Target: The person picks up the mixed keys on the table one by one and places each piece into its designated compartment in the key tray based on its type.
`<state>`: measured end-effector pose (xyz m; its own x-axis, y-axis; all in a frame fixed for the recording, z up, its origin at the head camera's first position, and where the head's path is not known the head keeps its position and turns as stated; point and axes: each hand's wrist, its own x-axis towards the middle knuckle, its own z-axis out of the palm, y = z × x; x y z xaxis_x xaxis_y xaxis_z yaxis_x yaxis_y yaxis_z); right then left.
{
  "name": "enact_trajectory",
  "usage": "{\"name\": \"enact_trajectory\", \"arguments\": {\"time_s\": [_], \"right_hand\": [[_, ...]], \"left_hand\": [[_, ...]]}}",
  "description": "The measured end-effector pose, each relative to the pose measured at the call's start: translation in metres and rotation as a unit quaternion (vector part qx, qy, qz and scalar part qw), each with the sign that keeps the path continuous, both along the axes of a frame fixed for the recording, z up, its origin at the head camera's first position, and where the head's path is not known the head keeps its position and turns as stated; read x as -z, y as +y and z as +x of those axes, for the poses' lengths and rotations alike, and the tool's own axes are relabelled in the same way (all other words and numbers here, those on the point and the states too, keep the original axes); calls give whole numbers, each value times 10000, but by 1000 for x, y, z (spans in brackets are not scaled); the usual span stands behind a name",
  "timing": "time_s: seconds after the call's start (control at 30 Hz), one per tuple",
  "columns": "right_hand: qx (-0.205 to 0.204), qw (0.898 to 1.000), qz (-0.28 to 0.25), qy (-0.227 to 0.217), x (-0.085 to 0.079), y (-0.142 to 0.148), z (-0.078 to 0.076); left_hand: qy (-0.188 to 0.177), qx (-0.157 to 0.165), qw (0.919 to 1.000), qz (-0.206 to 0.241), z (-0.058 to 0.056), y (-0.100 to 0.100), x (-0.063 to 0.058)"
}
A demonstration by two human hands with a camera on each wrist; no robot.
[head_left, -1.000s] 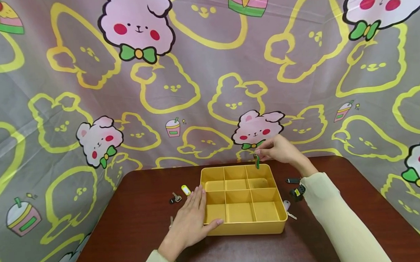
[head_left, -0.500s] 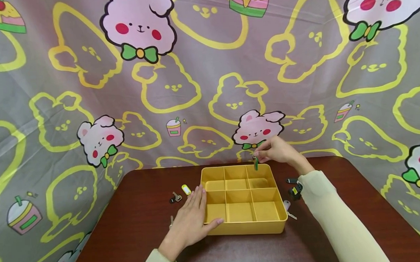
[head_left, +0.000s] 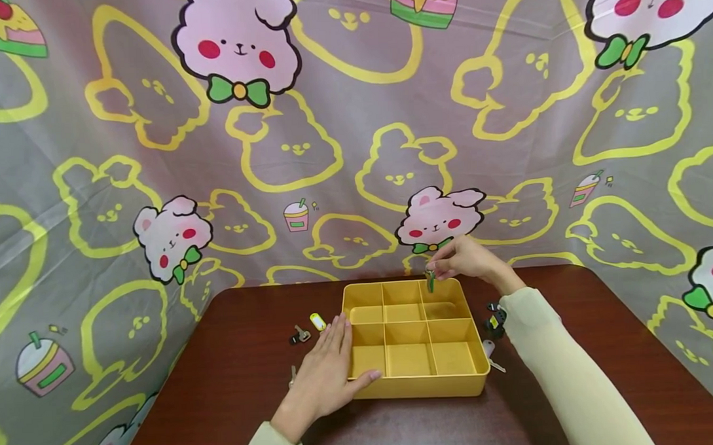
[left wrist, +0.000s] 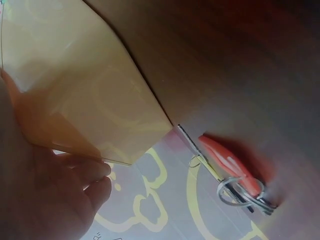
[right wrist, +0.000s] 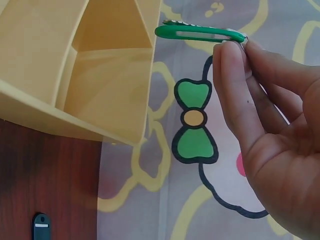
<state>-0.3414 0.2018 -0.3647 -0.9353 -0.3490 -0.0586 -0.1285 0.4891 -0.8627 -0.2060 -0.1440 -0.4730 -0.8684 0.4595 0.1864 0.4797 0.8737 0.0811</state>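
A yellow box [head_left: 421,386] with two rows of compartments stands on the dark wooden table. My left hand [head_left: 323,374] rests on its left side, fingers straight along the rim and thumb over the front edge. Over the far right compartment, my right hand [head_left: 466,258] pinches a key with a green key tag [right wrist: 200,34] by its ring end. The tag hangs down in the head view, and a key edge shows behind it in the right wrist view. Near my left hand, the left wrist view shows a red key tag [left wrist: 232,165] on a ring.
Left of the box lie a yellow tag [head_left: 318,321], a key with a black head [head_left: 301,334] and a partly covered key [head_left: 293,376]. To the right are a black tag [right wrist: 41,227], a black key bundle [head_left: 496,322] and a pale-tagged key [head_left: 488,347]. Patterned cloth hangs behind.
My right hand has moved slightly left and lower with the green-tagged key, further over the far right compartment. My left hand stays on the box.
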Motion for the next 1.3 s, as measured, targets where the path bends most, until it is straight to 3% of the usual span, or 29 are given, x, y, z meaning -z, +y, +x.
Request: {"name": "enact_trajectory", "arguments": {"time_s": [0.77, 1.3], "right_hand": [[-82, 9994, 105, -321, 6, -4, -10], [-239, 9980, 360, -458, 24, -3, -20]], "left_hand": [[-24, -17, 10000, 46, 0, 0, 3], [-31, -15, 10000, 24, 1, 0, 2]]}}
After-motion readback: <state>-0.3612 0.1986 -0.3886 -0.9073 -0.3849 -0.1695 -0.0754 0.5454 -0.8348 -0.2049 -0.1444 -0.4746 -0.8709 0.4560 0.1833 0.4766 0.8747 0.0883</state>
